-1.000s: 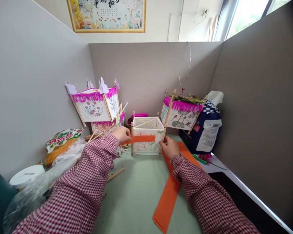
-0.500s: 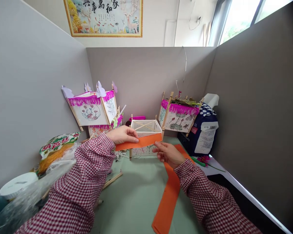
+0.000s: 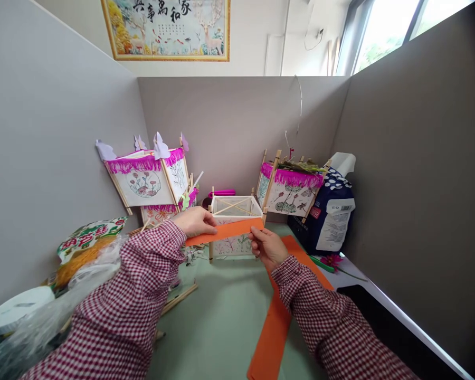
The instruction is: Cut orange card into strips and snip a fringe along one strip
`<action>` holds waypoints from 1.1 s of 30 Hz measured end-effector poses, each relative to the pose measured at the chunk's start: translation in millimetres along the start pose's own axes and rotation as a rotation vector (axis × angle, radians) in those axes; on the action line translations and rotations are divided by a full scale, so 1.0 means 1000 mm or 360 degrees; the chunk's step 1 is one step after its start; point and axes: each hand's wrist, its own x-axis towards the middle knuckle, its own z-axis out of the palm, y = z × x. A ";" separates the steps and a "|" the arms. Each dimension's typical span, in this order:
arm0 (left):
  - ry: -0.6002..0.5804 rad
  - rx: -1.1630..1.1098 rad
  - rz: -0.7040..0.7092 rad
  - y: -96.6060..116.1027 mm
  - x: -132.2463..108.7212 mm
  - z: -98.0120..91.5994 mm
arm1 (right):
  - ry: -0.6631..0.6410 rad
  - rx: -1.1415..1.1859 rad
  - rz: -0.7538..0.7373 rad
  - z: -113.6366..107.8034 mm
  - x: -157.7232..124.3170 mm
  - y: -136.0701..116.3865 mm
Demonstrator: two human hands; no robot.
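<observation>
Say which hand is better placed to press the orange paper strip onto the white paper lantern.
Probably the right hand: it pinches the orange paper strip beside the lantern's wooden corner post.

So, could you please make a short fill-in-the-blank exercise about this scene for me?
1. The left hand and the right hand hold a paper strip coloured ____.
2. The lantern at the back left has a ____ fringe along its top.
3. A second such strip lies on the table under the ____ forearm.

Missing words: orange; pink; right.
</observation>
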 end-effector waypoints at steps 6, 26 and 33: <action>0.0330 0.0148 -0.0107 -0.003 -0.002 -0.003 | -0.0027 0.0075 0.0016 0.002 0.006 0.003; 0.0551 -0.0031 -0.0203 -0.017 0.006 0.010 | 0.0007 0.0217 0.0012 -0.001 0.012 0.007; 0.0643 -0.0076 -0.0178 -0.021 0.011 0.015 | 0.0046 0.0203 0.0005 0.000 0.012 0.006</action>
